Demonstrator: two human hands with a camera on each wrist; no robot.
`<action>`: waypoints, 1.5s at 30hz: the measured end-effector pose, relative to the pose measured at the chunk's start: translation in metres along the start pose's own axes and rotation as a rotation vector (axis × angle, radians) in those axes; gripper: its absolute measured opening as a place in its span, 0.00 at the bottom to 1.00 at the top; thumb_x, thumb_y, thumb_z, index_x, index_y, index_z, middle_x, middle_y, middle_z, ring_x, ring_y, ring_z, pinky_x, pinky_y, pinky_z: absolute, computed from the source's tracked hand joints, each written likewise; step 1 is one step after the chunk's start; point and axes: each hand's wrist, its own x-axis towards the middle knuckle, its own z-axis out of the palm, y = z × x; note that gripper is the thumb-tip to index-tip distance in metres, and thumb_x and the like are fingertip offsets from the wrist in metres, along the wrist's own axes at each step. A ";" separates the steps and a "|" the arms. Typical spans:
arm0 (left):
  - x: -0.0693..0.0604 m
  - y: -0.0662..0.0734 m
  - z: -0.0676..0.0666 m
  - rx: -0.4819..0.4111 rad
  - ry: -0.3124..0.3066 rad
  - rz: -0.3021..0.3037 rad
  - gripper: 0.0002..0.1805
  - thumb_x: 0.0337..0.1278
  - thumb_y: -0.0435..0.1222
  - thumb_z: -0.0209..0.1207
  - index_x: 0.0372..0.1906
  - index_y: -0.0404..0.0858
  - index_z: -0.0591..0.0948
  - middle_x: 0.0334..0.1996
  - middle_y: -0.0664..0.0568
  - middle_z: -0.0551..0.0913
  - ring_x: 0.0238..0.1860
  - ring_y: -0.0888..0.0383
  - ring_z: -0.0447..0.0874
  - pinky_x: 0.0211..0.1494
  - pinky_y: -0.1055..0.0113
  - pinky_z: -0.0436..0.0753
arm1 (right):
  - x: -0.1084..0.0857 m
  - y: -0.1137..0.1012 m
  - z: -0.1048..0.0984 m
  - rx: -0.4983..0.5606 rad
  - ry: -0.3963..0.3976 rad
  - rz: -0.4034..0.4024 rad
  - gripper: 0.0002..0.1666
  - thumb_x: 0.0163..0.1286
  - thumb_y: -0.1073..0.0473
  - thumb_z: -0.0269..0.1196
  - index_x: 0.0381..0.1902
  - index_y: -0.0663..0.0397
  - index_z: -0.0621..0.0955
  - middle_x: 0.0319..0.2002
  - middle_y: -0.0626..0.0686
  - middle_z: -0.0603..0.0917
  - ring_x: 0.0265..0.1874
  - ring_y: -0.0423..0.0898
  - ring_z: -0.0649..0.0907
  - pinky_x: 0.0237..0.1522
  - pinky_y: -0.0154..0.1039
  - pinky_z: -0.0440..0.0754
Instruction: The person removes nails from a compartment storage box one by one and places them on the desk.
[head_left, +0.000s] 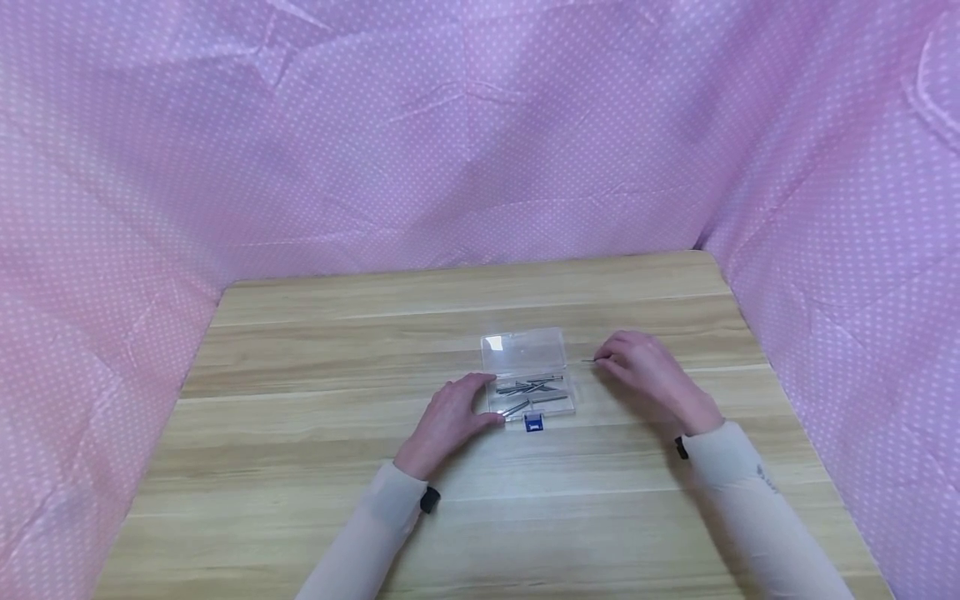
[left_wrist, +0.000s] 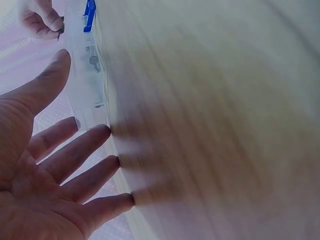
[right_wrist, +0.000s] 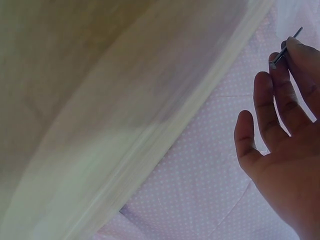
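A small clear plastic box (head_left: pixel 568 402) lies on the table with its hinged lid (head_left: pixel 523 352) laid back behind it. Several metal nails (head_left: pixel 531 386) are scattered inside, and a blue latch (head_left: pixel 533 422) sticks out at the front. My left hand (head_left: pixel 452 417) is at the box's left end, thumb by the front corner and index finger by the back one. Its fingers look straight and spread in the left wrist view, some tips touching the tabletop. To the right of the box, my right hand (head_left: pixel 643 365) pinches one nail (right_wrist: pixel 288 48) between thumb and fingertips.
The wooden tabletop (head_left: pixel 300 450) extends around the box on all sides. Pink dotted cloth (head_left: pixel 360 150) hangs behind the table and along both its sides. Each wrist wears a dark band (head_left: pixel 430 500).
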 end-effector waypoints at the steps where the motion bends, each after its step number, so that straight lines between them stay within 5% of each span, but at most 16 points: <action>1: 0.000 0.000 0.000 0.000 0.000 0.000 0.38 0.54 0.48 0.76 0.68 0.38 0.78 0.63 0.45 0.82 0.64 0.44 0.79 0.72 0.42 0.71 | 0.001 0.001 0.000 -0.009 -0.007 -0.001 0.07 0.65 0.67 0.72 0.41 0.58 0.88 0.41 0.56 0.88 0.44 0.55 0.85 0.53 0.57 0.83; 16: 0.000 0.000 -0.003 -0.013 0.001 0.000 0.37 0.54 0.47 0.76 0.67 0.39 0.78 0.62 0.46 0.82 0.61 0.45 0.81 0.65 0.46 0.77 | 0.013 0.010 -0.003 -0.071 -0.071 0.022 0.05 0.66 0.62 0.72 0.39 0.55 0.89 0.39 0.54 0.89 0.41 0.56 0.86 0.49 0.59 0.83; 45: 0.001 0.000 -0.002 -0.017 -0.013 -0.004 0.38 0.53 0.48 0.76 0.67 0.38 0.78 0.62 0.45 0.83 0.61 0.45 0.81 0.65 0.46 0.78 | 0.019 0.018 0.006 -0.098 -0.124 0.032 0.03 0.69 0.60 0.70 0.38 0.53 0.89 0.38 0.50 0.88 0.42 0.56 0.85 0.46 0.59 0.81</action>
